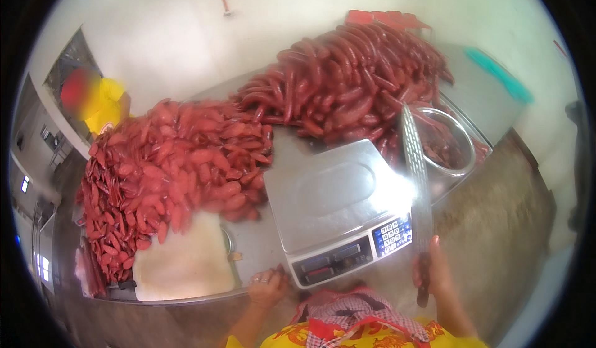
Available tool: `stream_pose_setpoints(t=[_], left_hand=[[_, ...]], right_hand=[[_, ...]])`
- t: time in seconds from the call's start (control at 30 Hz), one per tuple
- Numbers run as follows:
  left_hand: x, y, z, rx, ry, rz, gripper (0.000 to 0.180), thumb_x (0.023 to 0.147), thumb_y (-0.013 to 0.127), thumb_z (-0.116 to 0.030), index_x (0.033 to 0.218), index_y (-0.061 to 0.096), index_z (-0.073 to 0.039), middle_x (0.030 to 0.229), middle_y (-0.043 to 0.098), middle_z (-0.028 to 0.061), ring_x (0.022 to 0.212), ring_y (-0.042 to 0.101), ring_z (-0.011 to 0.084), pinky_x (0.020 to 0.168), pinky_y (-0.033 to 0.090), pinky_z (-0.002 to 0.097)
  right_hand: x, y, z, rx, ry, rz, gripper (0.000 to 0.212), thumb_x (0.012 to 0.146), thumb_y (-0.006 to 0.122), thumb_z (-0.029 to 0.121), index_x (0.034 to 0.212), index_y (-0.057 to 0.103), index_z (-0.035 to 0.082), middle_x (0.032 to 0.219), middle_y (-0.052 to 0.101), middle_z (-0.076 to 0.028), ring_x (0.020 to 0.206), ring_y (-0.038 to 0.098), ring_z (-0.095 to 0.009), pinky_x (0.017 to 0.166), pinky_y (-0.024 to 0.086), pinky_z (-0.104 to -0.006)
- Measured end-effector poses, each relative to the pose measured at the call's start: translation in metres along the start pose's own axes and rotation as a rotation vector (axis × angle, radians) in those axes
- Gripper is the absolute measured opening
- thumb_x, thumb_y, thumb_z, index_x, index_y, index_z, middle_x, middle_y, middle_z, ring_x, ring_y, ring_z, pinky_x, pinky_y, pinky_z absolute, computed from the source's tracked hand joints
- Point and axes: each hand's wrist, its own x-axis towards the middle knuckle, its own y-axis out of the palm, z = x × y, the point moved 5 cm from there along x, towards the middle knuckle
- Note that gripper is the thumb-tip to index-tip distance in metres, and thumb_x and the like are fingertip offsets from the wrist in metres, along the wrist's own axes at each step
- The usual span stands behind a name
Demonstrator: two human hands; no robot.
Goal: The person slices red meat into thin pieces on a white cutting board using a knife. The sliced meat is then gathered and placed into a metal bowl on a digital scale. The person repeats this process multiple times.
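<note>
My right hand (pixel 438 270) is wrapped round the brown handle of a long knife (pixel 417 162). Its wide, dimpled blade points up and away, passing just right of a digital weighing scale (pixel 326 193) with a bare steel plate. At the table's front edge, by the scale's near left corner, my left hand (pixel 268 286) rests with curled fingers and a ring; nothing shows in it. Beyond the scale lies a big heap of dark red sausages (pixel 347 75). Shorter, lighter red sausages (pixel 180 156) are piled to the left.
A pale cutting board (pixel 186 264) lies at the front left. Right of the knife, a round steel bowl (pixel 462 162) holds reddish pieces. A teal strip-shaped object (pixel 500 75) lies at the far right. Another person (pixel 102 103) in yellow stands beyond the left pile.
</note>
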Motion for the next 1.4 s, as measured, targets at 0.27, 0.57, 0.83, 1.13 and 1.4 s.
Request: stream_pose_setpoints(t=[0.27,0.57,0.83,1.13,1.4], left_hand=[[0.024,0.036,0.033,-0.155,-0.246,0.264,0.014,0.082,0.066,-0.018,0.082,0.065,-0.005,0.073,0.065,0.0157,0.065,0.063,0.0349,0.059,0.050,0.0417],[0.188,-0.004,0.049,-0.324,-0.523,-0.156,0.043,0.094,0.058,-0.035,0.068,0.062,-0.001,0.058,0.058,0.0060,0.050,0.056,0.0151,0.047,0.045,0.0307],[0.413,0.019,-0.226,-0.875,0.054,-0.290,0.030,0.093,0.062,-0.025,0.102,0.064,0.003,0.087,0.069,0.0101,0.074,0.068,0.0172,0.066,0.056,0.0271],[0.427,0.186,-0.420,-0.824,0.671,0.060,0.009,0.084,0.063,-0.006,0.092,0.061,-0.006,0.081,0.066,0.0133,0.076,0.063,0.0324,0.073,0.049,0.0397],[0.427,0.206,-0.453,-0.408,0.533,0.563,0.082,0.083,0.036,-0.078,0.132,0.048,-0.013,0.133,0.051,0.0138,0.131,0.040,0.0297,0.107,0.015,0.0549]], right_hand=[[-0.004,-0.007,0.021,-0.049,0.002,0.087,0.073,0.093,0.034,0.067,0.077,0.056,-0.001,0.054,0.052,-0.009,0.040,0.048,-0.017,0.038,0.038,-0.0300],[0.000,-0.107,0.010,0.148,-0.033,-0.053,0.073,0.095,0.031,0.065,0.077,0.056,-0.001,0.054,0.052,-0.008,0.041,0.049,-0.016,0.040,0.040,-0.0288],[0.002,-0.205,-0.025,0.329,0.004,-0.292,0.076,0.090,0.033,0.072,0.073,0.054,0.001,0.049,0.051,-0.008,0.036,0.048,-0.017,0.036,0.041,-0.0301],[-0.011,-0.264,-0.064,0.563,0.074,-0.535,0.074,0.091,0.033,0.070,0.070,0.050,0.001,0.045,0.045,-0.008,0.031,0.043,-0.019,0.031,0.037,-0.0320],[-0.014,-0.279,-0.076,0.710,0.111,-0.587,0.074,0.092,0.032,0.070,0.069,0.048,0.001,0.044,0.043,-0.008,0.031,0.042,-0.018,0.031,0.037,-0.0320]])
